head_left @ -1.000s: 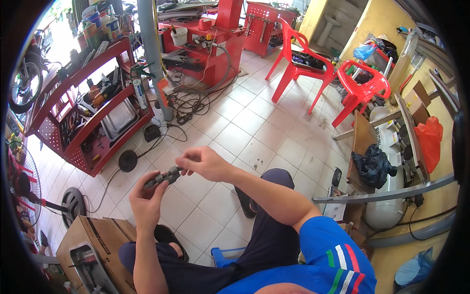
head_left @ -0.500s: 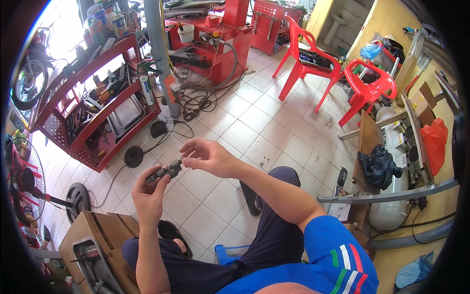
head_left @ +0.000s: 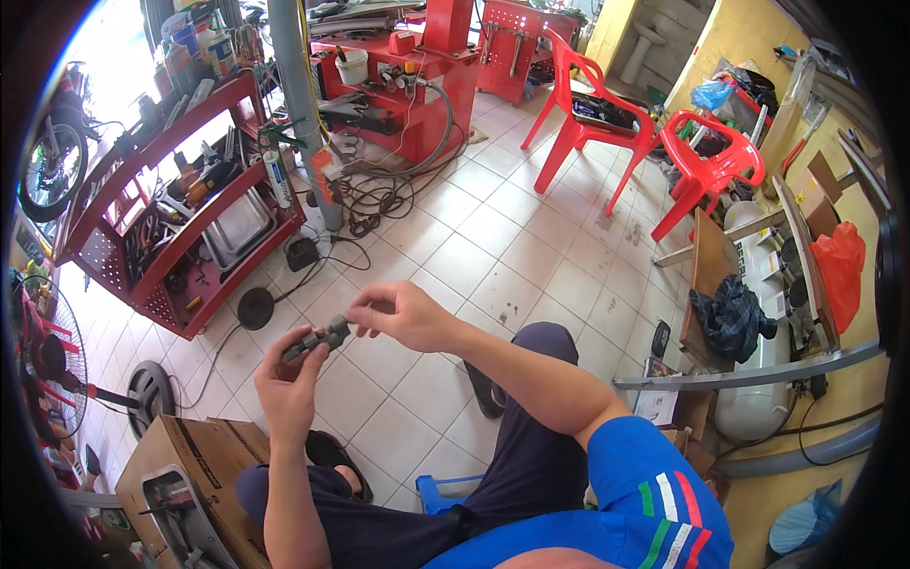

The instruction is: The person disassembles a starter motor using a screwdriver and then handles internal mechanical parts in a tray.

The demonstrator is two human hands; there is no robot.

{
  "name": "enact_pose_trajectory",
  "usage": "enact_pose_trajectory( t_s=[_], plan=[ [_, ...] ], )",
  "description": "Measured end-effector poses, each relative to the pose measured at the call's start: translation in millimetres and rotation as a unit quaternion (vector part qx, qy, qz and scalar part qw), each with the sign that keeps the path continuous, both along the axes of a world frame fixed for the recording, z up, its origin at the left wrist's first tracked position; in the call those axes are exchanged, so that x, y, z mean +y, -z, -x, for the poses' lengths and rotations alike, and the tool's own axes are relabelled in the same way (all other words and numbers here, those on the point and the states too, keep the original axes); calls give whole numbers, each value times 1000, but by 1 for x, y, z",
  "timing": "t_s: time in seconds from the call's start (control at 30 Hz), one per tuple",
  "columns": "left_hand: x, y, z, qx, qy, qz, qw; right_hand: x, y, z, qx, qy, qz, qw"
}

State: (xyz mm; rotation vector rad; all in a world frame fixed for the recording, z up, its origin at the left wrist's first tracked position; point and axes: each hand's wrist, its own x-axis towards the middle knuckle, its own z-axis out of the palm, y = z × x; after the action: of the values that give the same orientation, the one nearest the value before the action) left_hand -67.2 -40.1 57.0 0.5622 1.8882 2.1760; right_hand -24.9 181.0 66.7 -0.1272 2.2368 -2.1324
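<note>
My left hand grips a small dark grey metal part with stepped, rounded sections, held above the tiled floor in front of my knees. Thumb and fingers close around its left end. Just to the right, my right hand has its fingers curled and pinched at the part's right end. Whether something tiny is between those fingertips is too small to make out.
A cardboard box at lower left carries a metal tray with tools. Beyond stand a red tool cart, a grey post and cables. Red chairs and a white tank are on the right.
The fingers of my right hand have curled in and come down closer to the part's right end. My left hand keeps its grip, and the part is almost in the same place.
</note>
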Motion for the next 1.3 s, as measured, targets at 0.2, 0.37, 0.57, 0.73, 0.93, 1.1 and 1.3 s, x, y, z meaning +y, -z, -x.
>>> enact_pose_trajectory(
  t_s=[0.2,0.37,0.57,0.73,0.93,1.1,1.3],
  plan=[
    [0,-3,-1,-5,-2,-9,1000,-2,-3,0,-3,39,15,999],
    [2,-1,-1,-9,-15,2,1000,-2,-5,0,50,20,50,997],
    [3,-2,-2,-15,-4,-18,1000,4,11,4,-18,31,55,998],
    [-4,-2,-1,-18,-13,-14,1000,-10,-6,-3,66,50,87,993],
    [-1,-3,-1,-25,2,-12,1000,-2,-8,-3,-15,30,55,998],
    [-1,-4,-1,-31,1,-18,999,-2,-14,-6,-1,13,90,996],
    [0,-4,-3,-17,24,-5,1000,-9,-10,-7,-7,-32,43,999]
  ],
)
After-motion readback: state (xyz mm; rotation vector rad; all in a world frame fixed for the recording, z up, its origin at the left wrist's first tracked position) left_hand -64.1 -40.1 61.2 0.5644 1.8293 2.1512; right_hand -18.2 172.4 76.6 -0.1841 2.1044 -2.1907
